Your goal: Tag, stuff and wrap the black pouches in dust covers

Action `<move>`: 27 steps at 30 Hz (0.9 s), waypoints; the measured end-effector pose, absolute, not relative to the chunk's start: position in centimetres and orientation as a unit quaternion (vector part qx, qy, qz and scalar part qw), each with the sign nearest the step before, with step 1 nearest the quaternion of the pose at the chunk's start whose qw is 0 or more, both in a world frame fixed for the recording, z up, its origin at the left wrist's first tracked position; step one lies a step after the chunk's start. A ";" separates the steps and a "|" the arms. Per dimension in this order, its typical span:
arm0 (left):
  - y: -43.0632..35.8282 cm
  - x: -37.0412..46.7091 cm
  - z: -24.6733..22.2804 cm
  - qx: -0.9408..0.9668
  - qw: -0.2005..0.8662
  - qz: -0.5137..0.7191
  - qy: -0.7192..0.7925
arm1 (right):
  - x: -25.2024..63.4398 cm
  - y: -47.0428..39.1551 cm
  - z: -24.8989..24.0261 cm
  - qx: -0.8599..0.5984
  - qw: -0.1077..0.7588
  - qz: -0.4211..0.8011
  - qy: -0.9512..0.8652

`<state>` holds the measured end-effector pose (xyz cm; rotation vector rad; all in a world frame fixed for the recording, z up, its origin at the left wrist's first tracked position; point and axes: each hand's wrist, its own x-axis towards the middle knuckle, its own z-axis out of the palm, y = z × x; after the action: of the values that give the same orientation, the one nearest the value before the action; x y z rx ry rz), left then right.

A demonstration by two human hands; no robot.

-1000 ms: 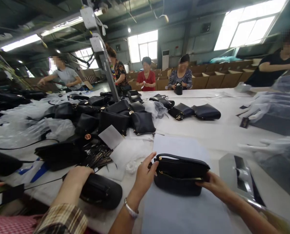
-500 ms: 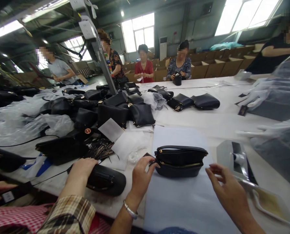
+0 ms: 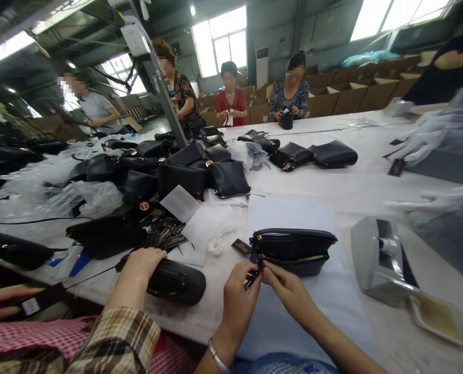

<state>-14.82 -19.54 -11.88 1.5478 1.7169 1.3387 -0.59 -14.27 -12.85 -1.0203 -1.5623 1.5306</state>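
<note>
A small black zip bag (image 3: 294,254) stands on a sheet of white paper (image 3: 294,213), its top partly unzipped with gold zipper teeth showing. At its left end, my left hand (image 3: 239,301), with a silver bangle on the wrist, pinches a short dark strap with metal fittings (image 3: 252,280). Close against it, my right hand (image 3: 286,288) has its thumb and fingers pressed together at the same strap end; what exactly lies between them is too small to make out. Beside the bag's left end lies a black hang tag (image 3: 241,247).
A co-worker's hand (image 3: 141,270) in a plaid sleeve rests on another black bag (image 3: 180,283) at my left. Black bags (image 3: 182,182) and loose tags (image 3: 165,234) are heaped behind. A tape dispenser (image 3: 375,259) and a shallow dish (image 3: 441,317) sit on the right.
My right hand has moved left from beyond the bag's right end to meet my left hand. My left hand has come slightly down and nearer, holding the strap; the hang tag now shows more.
</note>
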 end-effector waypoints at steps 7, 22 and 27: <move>-20.6 -15.2 -12.0 0.591 0.275 0.481 0.587 | -1.2 -14.8 -13.2 -0.414 0.342 0.727 -0.429; -5.4 -25.7 -11.2 0.486 0.025 0.191 0.853 | -0.3 -13.6 -15.6 -0.427 0.278 0.696 -0.506; -5.7 -26.0 -10.8 0.481 0.012 0.194 0.855 | 0.5 -13.6 -16.1 -0.413 0.285 0.641 -0.581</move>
<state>-26.02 -5.70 -10.79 1.4993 2.6657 0.6058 0.49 -13.57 -16.11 -1.1036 -1.5551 1.7141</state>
